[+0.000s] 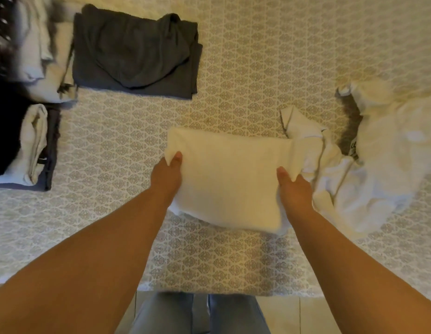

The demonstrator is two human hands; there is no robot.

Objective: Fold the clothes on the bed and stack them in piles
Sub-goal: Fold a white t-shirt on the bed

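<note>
A folded white cloth (227, 179) lies at the centre of the patterned bed cover (257, 68). The left hand (167, 175) grasps its left edge, thumb on top, and the right hand (294, 189) grasps its right edge the same way. At three o'clock an unfolded white heap (378, 165) touches it. At eleven o'clock sits a folded grey garment (135, 54); at nine o'clock, well apart, a pale-and-dark pile (33, 145).
</note>
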